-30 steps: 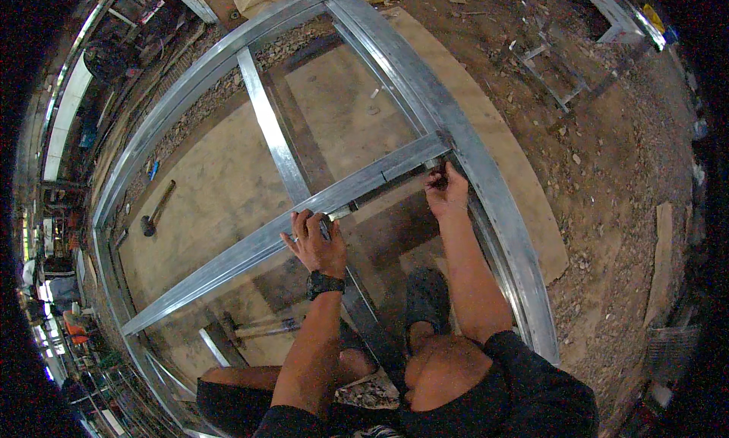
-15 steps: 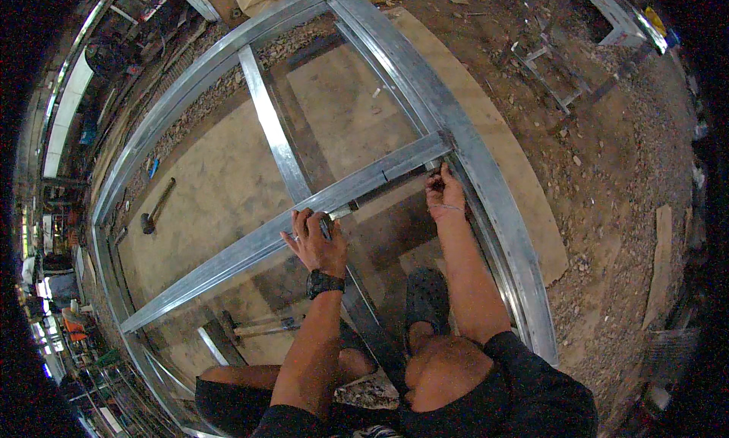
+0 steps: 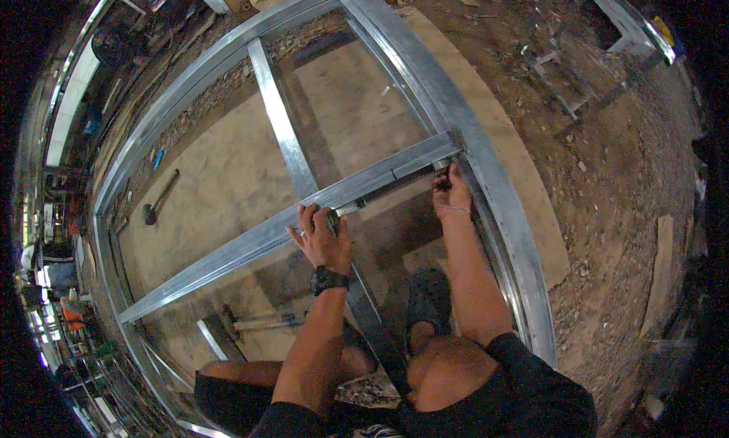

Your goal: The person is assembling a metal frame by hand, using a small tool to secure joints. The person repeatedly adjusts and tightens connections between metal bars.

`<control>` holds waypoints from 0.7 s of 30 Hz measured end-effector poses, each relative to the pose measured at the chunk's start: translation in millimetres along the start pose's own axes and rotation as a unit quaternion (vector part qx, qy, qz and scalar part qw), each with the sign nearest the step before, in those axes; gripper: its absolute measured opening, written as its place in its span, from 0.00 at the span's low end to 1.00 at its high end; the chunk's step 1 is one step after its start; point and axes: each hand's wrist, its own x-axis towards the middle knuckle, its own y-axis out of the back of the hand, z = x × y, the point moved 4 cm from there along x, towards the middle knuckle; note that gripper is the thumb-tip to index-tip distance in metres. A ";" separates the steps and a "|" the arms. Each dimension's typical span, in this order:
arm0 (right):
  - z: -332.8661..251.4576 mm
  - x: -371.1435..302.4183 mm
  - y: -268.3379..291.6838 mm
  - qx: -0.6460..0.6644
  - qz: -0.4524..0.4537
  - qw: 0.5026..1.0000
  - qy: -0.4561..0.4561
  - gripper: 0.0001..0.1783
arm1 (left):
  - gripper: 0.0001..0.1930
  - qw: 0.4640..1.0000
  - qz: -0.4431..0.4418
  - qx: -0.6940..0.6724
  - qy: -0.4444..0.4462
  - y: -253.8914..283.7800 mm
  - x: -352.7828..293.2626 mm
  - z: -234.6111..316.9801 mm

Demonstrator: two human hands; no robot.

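A galvanised metal frame [image 3: 463, 111] lies on the ground, with a long crossbar [image 3: 228, 262] running across it. My left hand [image 3: 323, 240], wearing a black watch, rests against the crossbar's near side. Its fingers curl round a small dark and silvery object [image 3: 333, 222], mostly hidden, whose kind I cannot make out. Close to the crossbar's right end, my right hand [image 3: 453, 191] is closed, thumb and fingers pinched together below the corner joint. What sits between those fingers is hidden. Along the crossbar's near edge, a thin dark strip [image 3: 391, 186] shows between my hands.
A hammer [image 3: 162, 199] lies on the brown board [image 3: 205, 180] inside the frame, left of a shorter crosspiece [image 3: 277, 119]. My foot in a dark clog [image 3: 429, 305] stands within the frame. Stony dirt [image 3: 607, 210] and a wood strip [image 3: 659, 275] lie at the right.
The view has shifted slightly, so the frame sits a little differently in the picture. Both hands keep nearly the same places at the crossbar, with the right a touch lower beneath the corner.
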 end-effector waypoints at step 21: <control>86.4 -72.5 -33.6 -0.089 -0.040 0.991 -0.092 0.11 | 0.23 1.000 -0.007 0.007 0.020 6.9 0.4 5.1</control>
